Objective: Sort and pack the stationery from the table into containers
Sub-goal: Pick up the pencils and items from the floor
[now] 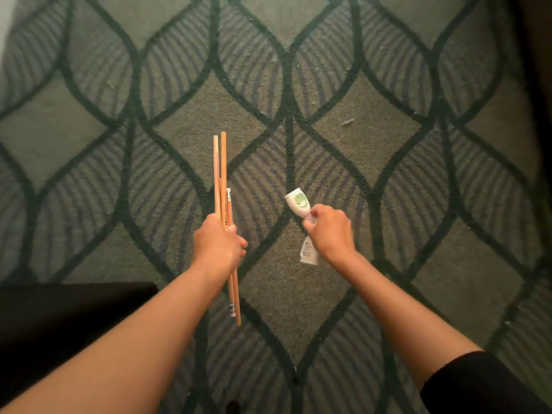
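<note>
Left grip (218, 243) is clamped round wooden pencils (221, 174), which project beyond it both ways; right grip (328, 231) is pinched mid-length on a crumpled white tube (295, 201) above patterned carpet (418, 144).

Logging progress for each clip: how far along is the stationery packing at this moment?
Done: nothing shows as packed, and no container is in view. In hand: the left hand grips a bundle of pencils, and the right hand pinches a white tube. Left: both loads need a container. Only the patterned carpet lies below them.
</note>
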Demonstrator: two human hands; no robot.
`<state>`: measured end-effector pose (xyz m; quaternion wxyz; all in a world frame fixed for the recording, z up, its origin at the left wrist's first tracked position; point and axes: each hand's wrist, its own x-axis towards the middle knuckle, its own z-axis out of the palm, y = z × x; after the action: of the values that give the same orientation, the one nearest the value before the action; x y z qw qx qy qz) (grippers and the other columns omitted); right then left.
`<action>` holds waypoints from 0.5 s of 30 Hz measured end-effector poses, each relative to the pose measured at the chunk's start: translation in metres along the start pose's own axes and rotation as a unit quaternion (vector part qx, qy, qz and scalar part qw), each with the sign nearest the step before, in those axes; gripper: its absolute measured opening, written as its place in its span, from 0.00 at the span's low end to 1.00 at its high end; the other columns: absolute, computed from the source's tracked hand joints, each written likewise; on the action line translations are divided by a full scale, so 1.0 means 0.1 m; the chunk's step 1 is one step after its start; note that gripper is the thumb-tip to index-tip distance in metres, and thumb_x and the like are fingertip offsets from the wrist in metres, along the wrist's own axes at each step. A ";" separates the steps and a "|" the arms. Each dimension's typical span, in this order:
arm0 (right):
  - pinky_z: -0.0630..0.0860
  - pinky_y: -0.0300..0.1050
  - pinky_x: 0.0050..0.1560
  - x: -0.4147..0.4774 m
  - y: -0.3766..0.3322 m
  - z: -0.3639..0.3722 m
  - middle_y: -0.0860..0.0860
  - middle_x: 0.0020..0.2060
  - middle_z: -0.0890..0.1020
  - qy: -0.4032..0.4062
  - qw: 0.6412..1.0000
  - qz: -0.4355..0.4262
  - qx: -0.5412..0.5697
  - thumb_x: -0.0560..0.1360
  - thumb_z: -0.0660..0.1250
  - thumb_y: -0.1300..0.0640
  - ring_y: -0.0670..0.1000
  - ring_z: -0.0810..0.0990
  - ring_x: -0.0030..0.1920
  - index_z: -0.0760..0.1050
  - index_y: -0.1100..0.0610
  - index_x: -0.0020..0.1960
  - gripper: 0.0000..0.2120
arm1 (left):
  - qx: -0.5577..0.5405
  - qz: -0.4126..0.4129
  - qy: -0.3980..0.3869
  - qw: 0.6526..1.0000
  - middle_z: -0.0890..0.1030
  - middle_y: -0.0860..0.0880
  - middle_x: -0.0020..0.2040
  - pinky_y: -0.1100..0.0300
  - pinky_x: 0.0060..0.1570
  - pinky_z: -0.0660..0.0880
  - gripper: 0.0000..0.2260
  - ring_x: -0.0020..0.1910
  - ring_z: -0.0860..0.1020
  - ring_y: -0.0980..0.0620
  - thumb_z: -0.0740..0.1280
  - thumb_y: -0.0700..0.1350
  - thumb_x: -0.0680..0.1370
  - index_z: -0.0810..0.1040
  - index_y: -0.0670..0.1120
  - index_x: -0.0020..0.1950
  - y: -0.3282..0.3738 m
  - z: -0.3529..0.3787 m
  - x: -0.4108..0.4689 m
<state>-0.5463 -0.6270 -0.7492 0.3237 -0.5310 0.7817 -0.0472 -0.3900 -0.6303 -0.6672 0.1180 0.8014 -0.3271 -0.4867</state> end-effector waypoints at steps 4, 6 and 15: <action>0.71 0.48 0.44 -0.15 -0.66 -0.50 0.57 0.49 0.81 0.018 0.998 -0.057 0.035 0.77 0.61 0.55 0.58 0.79 0.49 0.76 0.60 0.52 0.10 | -0.028 0.009 0.051 0.998 0.78 0.40 0.45 0.49 0.47 0.78 0.04 0.45 0.79 0.42 0.55 0.39 0.81 0.67 0.43 0.53 0.34 -0.28 -0.27; 0.70 0.48 0.45 -0.27 -0.94 -0.88 0.58 0.50 0.81 0.031 0.995 -0.076 0.060 0.76 0.61 0.55 0.59 0.78 0.51 0.76 0.60 0.53 0.11 | -0.069 0.022 0.085 0.994 0.78 0.37 0.49 0.46 0.49 0.78 0.02 0.46 0.79 0.40 0.55 0.39 0.81 0.67 0.43 0.51 0.60 -0.51 -0.51; 0.67 0.43 0.39 -0.98 -1.89 -2.43 0.58 0.44 0.82 0.064 0.974 -0.195 0.094 0.74 0.65 0.54 0.56 0.78 0.45 0.79 0.63 0.49 0.12 | -0.234 0.080 0.155 0.956 0.73 0.44 0.34 0.58 0.25 0.73 0.05 0.26 0.72 0.49 0.53 0.39 0.81 0.67 0.41 0.50 1.47 -1.24 -1.56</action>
<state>-0.5080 -0.6896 -0.4347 0.3058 -0.6359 0.6746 -0.2169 -0.3924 -0.6580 -0.4205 0.3900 0.7884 -0.2449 -0.4079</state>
